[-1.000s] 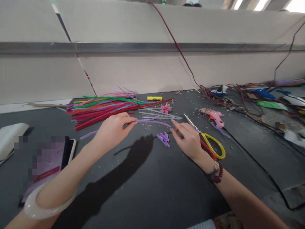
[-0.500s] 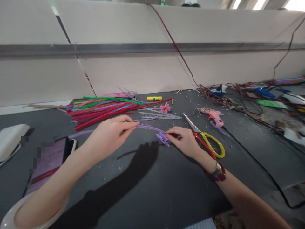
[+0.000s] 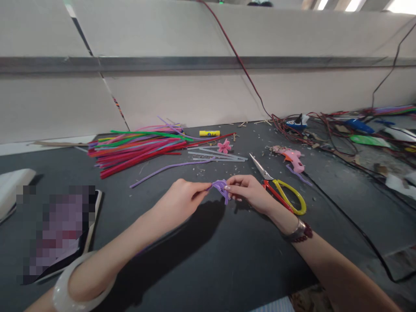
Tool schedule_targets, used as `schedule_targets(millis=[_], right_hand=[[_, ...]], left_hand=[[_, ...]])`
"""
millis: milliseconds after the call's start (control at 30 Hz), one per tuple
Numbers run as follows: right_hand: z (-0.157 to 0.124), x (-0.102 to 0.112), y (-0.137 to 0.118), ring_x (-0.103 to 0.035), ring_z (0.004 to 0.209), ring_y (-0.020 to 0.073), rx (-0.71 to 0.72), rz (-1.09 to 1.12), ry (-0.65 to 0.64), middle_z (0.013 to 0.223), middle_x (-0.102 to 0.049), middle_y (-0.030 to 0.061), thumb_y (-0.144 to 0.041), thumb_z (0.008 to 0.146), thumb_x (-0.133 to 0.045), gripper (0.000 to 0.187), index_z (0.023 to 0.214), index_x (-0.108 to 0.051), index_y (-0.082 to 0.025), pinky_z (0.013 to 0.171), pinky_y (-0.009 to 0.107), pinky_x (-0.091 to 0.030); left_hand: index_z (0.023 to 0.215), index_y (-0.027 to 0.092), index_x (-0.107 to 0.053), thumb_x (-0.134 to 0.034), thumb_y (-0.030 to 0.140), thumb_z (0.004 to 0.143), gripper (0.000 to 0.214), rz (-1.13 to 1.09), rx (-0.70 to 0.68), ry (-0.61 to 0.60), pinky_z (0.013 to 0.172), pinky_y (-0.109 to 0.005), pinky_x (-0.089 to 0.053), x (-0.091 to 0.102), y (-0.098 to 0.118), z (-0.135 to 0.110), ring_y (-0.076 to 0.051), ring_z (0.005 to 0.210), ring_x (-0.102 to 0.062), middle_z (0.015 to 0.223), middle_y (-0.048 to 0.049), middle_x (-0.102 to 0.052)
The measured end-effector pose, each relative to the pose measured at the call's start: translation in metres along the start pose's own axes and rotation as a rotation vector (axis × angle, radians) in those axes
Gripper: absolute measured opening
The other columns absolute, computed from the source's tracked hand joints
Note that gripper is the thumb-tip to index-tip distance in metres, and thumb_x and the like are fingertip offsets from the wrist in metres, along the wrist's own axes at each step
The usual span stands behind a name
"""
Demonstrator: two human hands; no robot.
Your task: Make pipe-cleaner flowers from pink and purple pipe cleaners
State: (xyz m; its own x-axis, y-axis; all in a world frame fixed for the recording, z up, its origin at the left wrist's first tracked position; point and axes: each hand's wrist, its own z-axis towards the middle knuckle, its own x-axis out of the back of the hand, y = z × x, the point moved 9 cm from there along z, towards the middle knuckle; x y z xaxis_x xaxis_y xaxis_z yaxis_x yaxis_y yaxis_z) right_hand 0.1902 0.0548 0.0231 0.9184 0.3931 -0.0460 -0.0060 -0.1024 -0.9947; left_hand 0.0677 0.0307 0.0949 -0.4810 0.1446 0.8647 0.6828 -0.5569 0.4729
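Note:
A small bundle of folded purple pipe cleaner (image 3: 221,187) is held just above the dark table (image 3: 227,260), pinched from both sides. My left hand (image 3: 180,203) grips its left end with thumb and fingers closed. My right hand (image 3: 248,192) pinches its right end, fingers curled. A long purple pipe cleaner (image 3: 169,167) lies loose on the table just beyond my hands. Red and yellow scissors (image 3: 279,190) lie right beside my right hand.
A heap of coloured pipe cleaners (image 3: 136,145) lies at the back left, with a yellow glue stick (image 3: 209,133) and a pink flower (image 3: 224,146) near it. A pink glue gun (image 3: 290,157) and tangled cables (image 3: 325,130) fill the right. A phone (image 3: 61,232) lies at the left.
My left hand let go of the long purple pipe cleaner, which now lies on the table, and came in to the small purple bundle. My right hand has lifted that bundle.

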Motion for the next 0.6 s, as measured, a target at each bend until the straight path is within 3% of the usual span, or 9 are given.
schedule_targets(millis=[100, 300, 433, 600], right_hand=[[0.001, 0.0, 0.001, -0.047, 0.047, 0.0054, -0.011, 0.028, 0.0, 0.058, -0.06, -0.0006, -0.03, 0.07, -0.064, 0.017, 0.075, -0.06, -0.014, 0.043, 0.018, -0.033], [0.002, 0.002, -0.001, -0.047, 0.045, 0.0053, 0.0, 0.069, 0.031, 0.057, -0.06, -0.0007, -0.028, 0.069, -0.063, 0.015, 0.072, -0.059, -0.014, 0.042, 0.018, -0.034], [0.003, 0.003, 0.0, -0.048, 0.046, 0.0051, 0.006, 0.076, 0.037, 0.057, -0.06, -0.0008, -0.026, 0.07, -0.063, 0.013, 0.071, -0.059, -0.013, 0.044, 0.018, -0.035], [0.003, 0.005, 0.003, -0.048, 0.046, 0.0046, -0.007, 0.071, 0.043, 0.058, -0.061, -0.0009, -0.024, 0.07, -0.063, 0.012, 0.072, -0.059, -0.013, 0.045, 0.018, -0.036]], left_hand=[[0.096, 0.023, -0.069, -0.048, 0.022, 0.08, 0.026, -0.295, 0.115, -0.083, 0.06, -0.021, -0.049, -0.012, -0.006, 0.004, -0.017, 0.066, -0.065, 0.078, 0.0001, -0.072], [0.093, 0.016, -0.068, -0.055, 0.019, 0.076, 0.022, -0.907, 0.419, -0.252, 0.068, -0.025, -0.053, -0.056, -0.019, -0.001, -0.015, 0.072, -0.066, 0.085, -0.0042, -0.071], [0.089, 0.013, -0.068, -0.06, 0.017, 0.073, 0.018, -1.087, 0.53, -0.253, 0.067, -0.026, -0.053, -0.075, -0.026, -0.007, -0.014, 0.067, -0.067, 0.08, -0.0065, -0.071], [0.083, 0.011, -0.067, -0.062, 0.018, 0.072, 0.014, -1.191, 0.518, -0.266, 0.066, -0.025, -0.053, -0.089, -0.027, -0.01, -0.014, 0.066, -0.066, 0.078, -0.0068, -0.07]])
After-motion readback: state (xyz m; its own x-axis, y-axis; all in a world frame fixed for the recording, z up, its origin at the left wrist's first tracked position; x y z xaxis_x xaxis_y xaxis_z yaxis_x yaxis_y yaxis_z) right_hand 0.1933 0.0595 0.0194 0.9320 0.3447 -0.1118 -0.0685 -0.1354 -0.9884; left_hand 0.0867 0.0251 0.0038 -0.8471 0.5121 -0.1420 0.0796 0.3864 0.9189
